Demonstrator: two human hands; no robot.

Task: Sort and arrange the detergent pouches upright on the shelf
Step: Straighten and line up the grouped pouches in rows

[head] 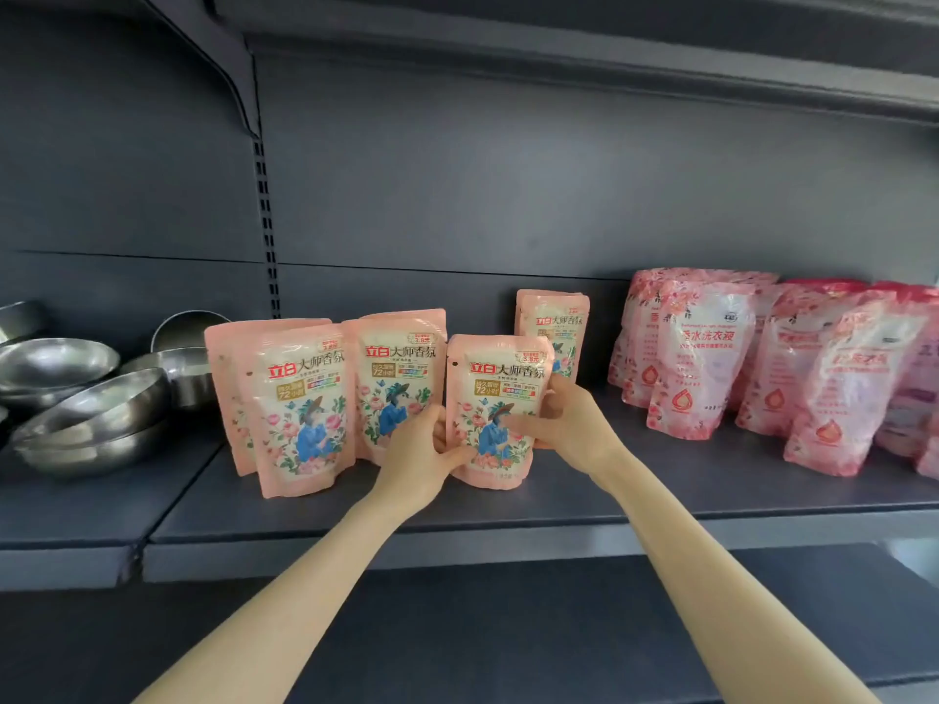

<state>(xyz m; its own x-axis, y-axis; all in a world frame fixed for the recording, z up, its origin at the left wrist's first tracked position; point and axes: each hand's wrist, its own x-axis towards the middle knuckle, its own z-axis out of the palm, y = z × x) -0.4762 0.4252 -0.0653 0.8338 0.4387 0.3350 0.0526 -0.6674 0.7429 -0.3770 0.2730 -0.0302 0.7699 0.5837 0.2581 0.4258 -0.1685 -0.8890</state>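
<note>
Holding one pink pouch (500, 393) upright with both hands, low on the shelf (584, 492). Bottom touching it or just above; hard to tell which. Curled round the lower left side with the left hand (424, 457), thumb on the front. Wrapped round the right side with the right hand (566, 429), fingers across the picture on the front. So a full grip on the pouch from both sides.

Might tip forward once let go. Soft bag, squashy bottom, so no firm foot to stand on. Might also bump the middle pouch (399, 365), just beside the left hand, and knock it over. Then maybe the left pouch (305, 403) next to that, like dominoes. Best to let go slowly, one hand at a time. Risky to pull the left hand out sideways, with that neighbour so close.

Plenty of bare shelf in front, right up to the front edge (406, 533). Not much room on the left. A wide gap on the right, before the red-and-pink bags (706, 348). Just behind, standing up, the back pouch (556, 330). Far off on the left, metal bowls (81, 393), out of the way. Lots of open air above, well under the upper shelf (609, 68).
</note>
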